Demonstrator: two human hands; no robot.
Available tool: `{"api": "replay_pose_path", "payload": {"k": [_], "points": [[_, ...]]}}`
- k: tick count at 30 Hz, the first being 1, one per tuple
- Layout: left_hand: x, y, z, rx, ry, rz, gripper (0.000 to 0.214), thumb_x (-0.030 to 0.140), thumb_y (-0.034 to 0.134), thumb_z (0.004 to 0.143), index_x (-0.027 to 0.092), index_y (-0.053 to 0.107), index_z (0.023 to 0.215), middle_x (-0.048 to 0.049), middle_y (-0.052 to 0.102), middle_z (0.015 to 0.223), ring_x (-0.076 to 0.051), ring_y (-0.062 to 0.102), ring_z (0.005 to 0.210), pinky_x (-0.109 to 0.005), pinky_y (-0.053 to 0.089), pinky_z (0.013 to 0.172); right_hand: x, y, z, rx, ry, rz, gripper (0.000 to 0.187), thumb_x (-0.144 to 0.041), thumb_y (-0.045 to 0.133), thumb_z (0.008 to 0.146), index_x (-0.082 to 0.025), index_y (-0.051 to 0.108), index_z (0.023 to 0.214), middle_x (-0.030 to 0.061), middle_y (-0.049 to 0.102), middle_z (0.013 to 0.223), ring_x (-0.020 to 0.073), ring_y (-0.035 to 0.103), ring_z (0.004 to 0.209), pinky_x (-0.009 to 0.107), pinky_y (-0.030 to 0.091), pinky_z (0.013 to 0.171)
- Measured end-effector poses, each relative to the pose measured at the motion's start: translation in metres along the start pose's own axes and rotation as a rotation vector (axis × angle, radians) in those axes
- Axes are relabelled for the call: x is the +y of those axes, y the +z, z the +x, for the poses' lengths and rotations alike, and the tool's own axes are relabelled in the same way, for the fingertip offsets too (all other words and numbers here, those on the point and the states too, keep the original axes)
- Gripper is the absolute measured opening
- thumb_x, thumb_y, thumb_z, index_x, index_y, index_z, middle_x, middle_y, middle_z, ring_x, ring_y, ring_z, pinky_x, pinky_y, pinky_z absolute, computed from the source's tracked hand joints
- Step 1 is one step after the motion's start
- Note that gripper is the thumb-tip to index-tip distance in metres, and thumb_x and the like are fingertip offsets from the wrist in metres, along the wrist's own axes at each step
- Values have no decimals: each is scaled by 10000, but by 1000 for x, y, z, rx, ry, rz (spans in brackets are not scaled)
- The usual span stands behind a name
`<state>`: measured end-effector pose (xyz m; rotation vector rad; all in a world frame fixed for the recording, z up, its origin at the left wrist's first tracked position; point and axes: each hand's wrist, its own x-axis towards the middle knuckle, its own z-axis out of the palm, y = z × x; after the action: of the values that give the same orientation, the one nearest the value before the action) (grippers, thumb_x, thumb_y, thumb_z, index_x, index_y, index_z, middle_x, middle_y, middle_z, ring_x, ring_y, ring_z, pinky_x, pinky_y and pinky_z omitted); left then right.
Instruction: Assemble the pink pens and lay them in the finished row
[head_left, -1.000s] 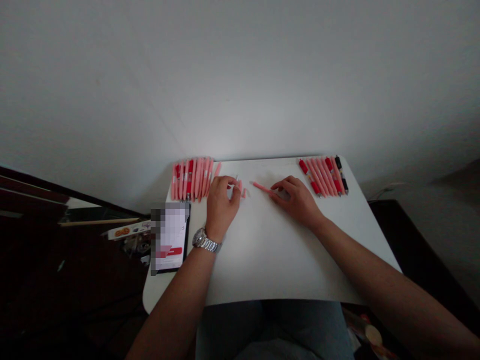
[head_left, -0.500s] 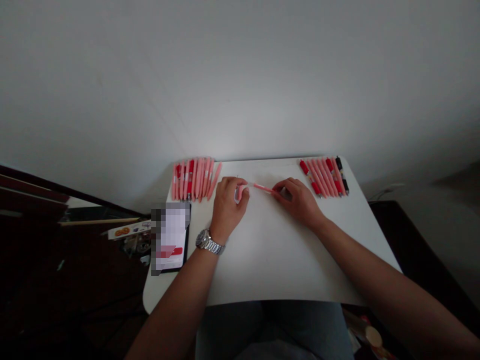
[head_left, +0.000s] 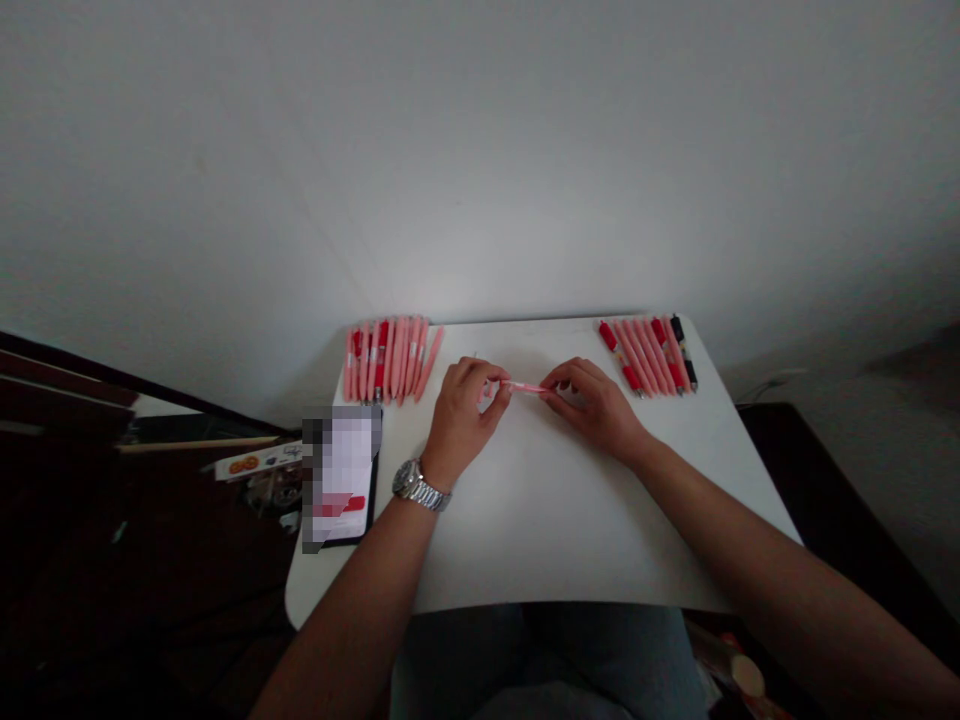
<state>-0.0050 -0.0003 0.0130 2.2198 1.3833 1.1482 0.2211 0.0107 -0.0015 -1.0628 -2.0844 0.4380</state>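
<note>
A pink pen (head_left: pixel 526 387) lies nearly level between my two hands, above the middle of the white table. My left hand (head_left: pixel 469 405) pinches its left end between thumb and fingers. Within the curl of that hand shows a small pink piece (head_left: pixel 486 394), too hidden to name. At the pen's other end my right hand (head_left: pixel 589 400) is closed, thumb against fingertips. A pale label or marking shows on the bit of pen between the hands.
On the left, a row of pink and red pens (head_left: pixel 397 360) lies at the table's back edge. Several pink, red and black pens (head_left: pixel 651 357) lie at the back right. A phone (head_left: pixel 352 475) with a blurred screen rests near the left edge of the white table (head_left: pixel 570 530). Behind stands a wall.
My left hand has moved slightly right and its fingers have closed on the pen's left end, where a clear tip showed before. The pen now lies more level.
</note>
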Motion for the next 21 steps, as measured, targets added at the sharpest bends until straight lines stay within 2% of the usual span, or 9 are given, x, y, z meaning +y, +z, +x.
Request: {"api": "replay_pose_path", "payload": {"k": [5,10,16,21], "points": [[2,-1,0,-10,15,-27,124,310,571,1000,213,646,1016,-43,621,972,-187,560,888,-345,484,844,0,-1,0,9,-10,45,85,-298,608,976,-229,639,1013,66,645,918,220,613,879,361,511,755],[4,1,-1,-48,32,-39,119,308,573,1001,219,644,1034,-48,636,1022,-191,568,928,-358,489,875,-2,-3,0,-36,-31,82,166,-316,638,958,-233,638,1101,80,667,997,227,634,922,374,532,786],[6,2,-1,-79,58,-17,102,285,610,978,226,642,1055,-51,635,1056,-211,582,1001,-377,488,931,-2,-2,1,-40,-35,78,97,-304,603,979,-237,651,1031,75,673,957,217,628,882,365,536,765],[1,0,-1,-37,13,89,230,268,690,918,243,635,1140,-59,595,1091,-227,568,988,-402,482,936,-2,-2,0,-14,26,55,128,-339,596,982,-228,655,1007,66,659,907,207,624,827,350,523,718]]}}
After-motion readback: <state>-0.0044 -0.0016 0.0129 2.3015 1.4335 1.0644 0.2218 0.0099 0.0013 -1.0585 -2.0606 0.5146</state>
